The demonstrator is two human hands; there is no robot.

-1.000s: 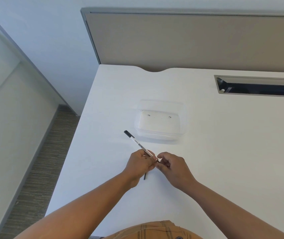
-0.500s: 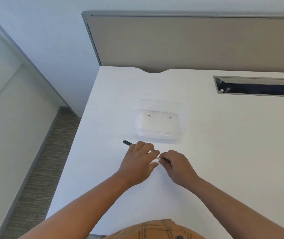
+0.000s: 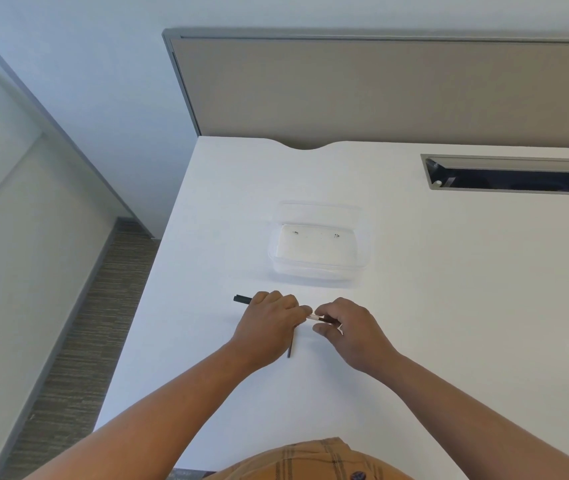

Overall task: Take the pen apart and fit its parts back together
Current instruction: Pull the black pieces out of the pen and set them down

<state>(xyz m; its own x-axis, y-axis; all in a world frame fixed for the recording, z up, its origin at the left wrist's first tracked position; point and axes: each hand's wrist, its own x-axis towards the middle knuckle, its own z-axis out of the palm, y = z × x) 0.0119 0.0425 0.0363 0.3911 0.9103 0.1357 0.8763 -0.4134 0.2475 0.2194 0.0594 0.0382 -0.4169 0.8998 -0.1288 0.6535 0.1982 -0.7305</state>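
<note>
My left hand (image 3: 269,323) is closed around the white pen barrel (image 3: 312,317). The barrel lies level, and its black end (image 3: 242,299) sticks out to the left of my fist. My right hand (image 3: 347,327) pinches a dark front piece (image 3: 328,319) at the barrel's right end, fingertips almost touching my left hand. A thin dark rod (image 3: 289,348) lies on the white desk (image 3: 449,306) just below my left hand, partly hidden by it.
A clear plastic box (image 3: 317,271) stands on the desk just beyond my hands. A grey cable slot (image 3: 511,174) is cut into the desk at the far right. A beige partition (image 3: 380,91) closes the back. The desk's left edge drops to carpeted floor.
The pen has swung from slanting up-left to level. My left hand turned over and now covers most of the barrel. The dark rod below, hidden half a second ago, shows again.
</note>
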